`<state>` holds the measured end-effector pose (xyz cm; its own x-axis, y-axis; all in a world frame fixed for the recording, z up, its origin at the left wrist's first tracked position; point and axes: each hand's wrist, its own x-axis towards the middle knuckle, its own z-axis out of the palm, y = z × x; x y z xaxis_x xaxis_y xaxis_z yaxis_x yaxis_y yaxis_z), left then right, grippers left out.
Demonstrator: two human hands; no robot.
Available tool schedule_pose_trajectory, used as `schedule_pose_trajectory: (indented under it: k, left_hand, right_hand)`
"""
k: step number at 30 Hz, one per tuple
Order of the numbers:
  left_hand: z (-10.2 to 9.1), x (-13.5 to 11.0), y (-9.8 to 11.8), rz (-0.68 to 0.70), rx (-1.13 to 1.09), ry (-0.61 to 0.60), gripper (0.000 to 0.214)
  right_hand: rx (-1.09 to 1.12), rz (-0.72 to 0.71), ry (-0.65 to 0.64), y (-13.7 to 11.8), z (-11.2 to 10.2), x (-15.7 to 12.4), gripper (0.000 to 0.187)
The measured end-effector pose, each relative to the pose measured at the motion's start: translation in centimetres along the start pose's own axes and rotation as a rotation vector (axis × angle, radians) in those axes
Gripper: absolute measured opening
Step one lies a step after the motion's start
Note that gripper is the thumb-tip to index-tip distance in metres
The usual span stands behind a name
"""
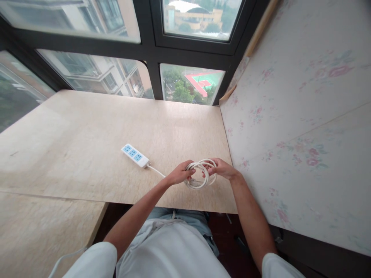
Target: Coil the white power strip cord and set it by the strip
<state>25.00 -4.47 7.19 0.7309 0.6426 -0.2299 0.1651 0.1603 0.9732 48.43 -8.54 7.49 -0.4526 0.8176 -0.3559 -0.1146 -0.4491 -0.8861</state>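
A white cord (199, 184) is wound into several loose loops just above the sill, near its front edge. My left hand (182, 172) is closed round the left side of the loops, thumb on top. On the right side, my right hand (220, 168) grips the same loops between thumb and fingers. The cord runs left from under my left hand to a white power strip (135, 155) with blue socket faces, which lies flat on the sill. Part of the cord is hidden behind my left hand.
The pale stone-patterned sill (95, 127) stretches to dark-framed windows (156, 54) at the back. A flower-papered wall (290, 146) rises close on the right. At lower left is another pale surface (43, 227) with a light cable (66, 255) on it.
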Motion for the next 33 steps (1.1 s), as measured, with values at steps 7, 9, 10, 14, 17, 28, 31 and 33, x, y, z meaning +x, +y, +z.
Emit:
schedule_pose_trajectory:
  k: [7,9,10,14,17,28,31,33]
  left_hand:
    - [-0.8,-1.2,-0.2,-0.039,-0.115,0.057,0.022]
    - [-1.2,-1.5,-0.3,-0.083,-0.259,0.069,0.025]
    - [-1.4,-1.7,-0.3,-0.101,-0.323,0.068,0.027]
    - [-1.9,-2.2,0.0,-0.129,-0.477,-0.001,0.033]
    - [-2.3,-2.2,0.4,-0.115,-0.552,-0.093,0.03]
    - [-2.1,-2.5,0.5,-0.06,-0.784,-0.003,0.035]
    - [-1.9,-2.7,0.7,-0.093,-0.784,0.029,0.039]
    - [-1.9,-2.8,0.9,-0.099,-0.706,0.057,0.041]
  right_hand:
    - [-0.022,0.052,-0.115,-0.5,1.7,1.5,0.04]
    - [-0.009,0.042,-0.095,-0.4,2.7,1.9,0.037]
    - [0.001,0.023,-0.089,-0.3,3.2,2.0,0.037]
    - [0.066,-0.066,-0.066,0.1,4.7,2.2,0.037]
    - [0.129,-0.094,-0.054,0.3,5.4,2.0,0.031]
    - [0.419,-0.101,0.046,0.9,6.3,2.3,0.023]
    - [0.42,-0.066,0.012,1.0,6.5,2.3,0.025]
    - [0.379,-0.047,0.002,1.0,6.6,2.1,0.025]
